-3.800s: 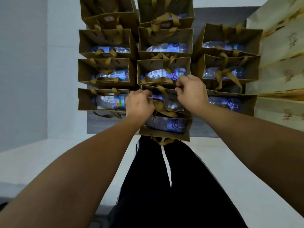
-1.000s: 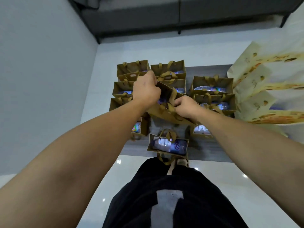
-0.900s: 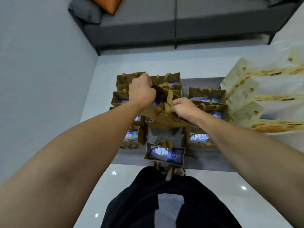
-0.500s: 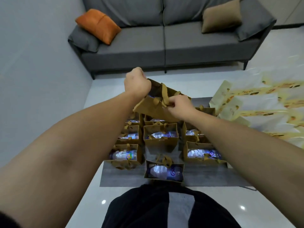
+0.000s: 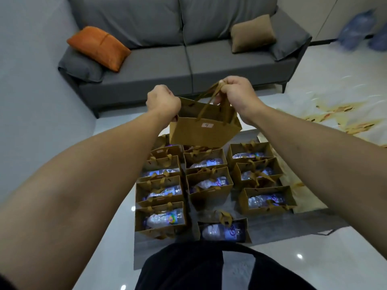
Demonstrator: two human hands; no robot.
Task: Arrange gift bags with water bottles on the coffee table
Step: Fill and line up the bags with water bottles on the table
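Note:
A brown paper gift bag [image 5: 201, 130] with a small white label hangs in the air above the coffee table [image 5: 272, 227]. My left hand [image 5: 163, 101] grips the bag's left upper edge. My right hand [image 5: 236, 91] pinches its ribbon handles, pulled up above the bag. Below, several brown gift bags [image 5: 209, 185] stand in three columns on the grey table, each with a water bottle [image 5: 161, 219] lying inside. One bag [image 5: 224, 230] stands alone at the near edge, in front of the middle column.
A grey sofa [image 5: 188, 59] with an orange cushion [image 5: 98, 48] and a tan cushion [image 5: 253, 33] stands beyond the table. Cream patterned bags [image 5: 345, 122] lie to the right. A grey wall runs along the left. My dark trousers fill the bottom of the view.
Both hands have lifted the bag from the middle column up and away from the table. My right hand now holds the handles stretched upward. The view has tilted up, showing the whole sofa.

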